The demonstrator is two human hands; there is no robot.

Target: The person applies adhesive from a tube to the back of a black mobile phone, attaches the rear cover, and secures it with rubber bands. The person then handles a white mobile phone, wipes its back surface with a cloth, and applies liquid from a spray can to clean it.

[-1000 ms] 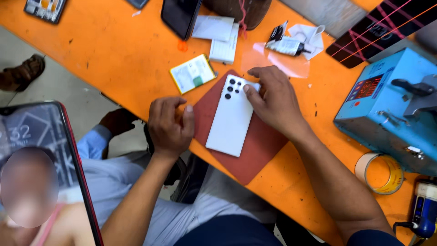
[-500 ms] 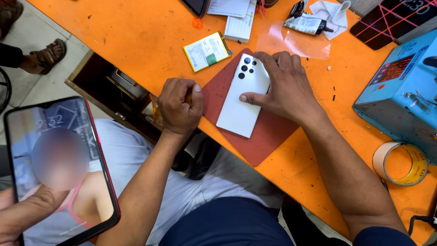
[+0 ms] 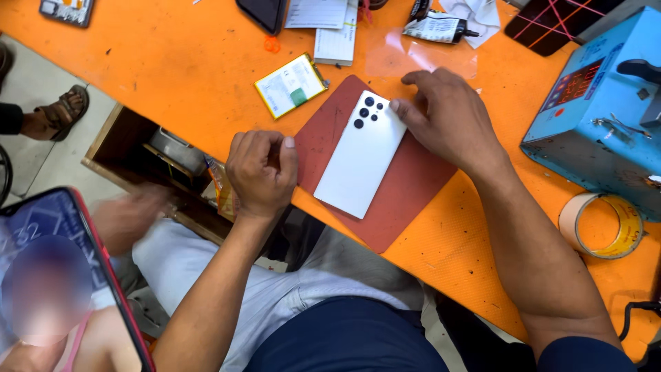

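Observation:
A white phone [image 3: 361, 155] lies back up on a red-brown mat [image 3: 406, 196] at the near edge of the orange table [image 3: 172, 62]; its camera lenses point to the far side. My right hand [image 3: 447, 117] rests flat on the mat, fingers spread, with the thumb touching the phone's far right corner. My left hand [image 3: 261, 172] is curled into a fist at the table's edge, just left of the phone and apart from it. Whether anything small sits inside the fist is hidden.
A flat battery [image 3: 289, 85] lies left of the mat, with clear film [image 3: 427, 62] and papers [image 3: 323, 21] beyond. A blue machine [image 3: 599, 124] and tape roll [image 3: 602, 224] sit right. An open drawer [image 3: 138, 158] is below. Another person's blurred hand [image 3: 127, 217] and red-cased phone [image 3: 62, 275] are lower left.
My right hand has slid off the phone's top end, so only the thumb touches its corner. My left fist stays beside the phone. The view has shifted.

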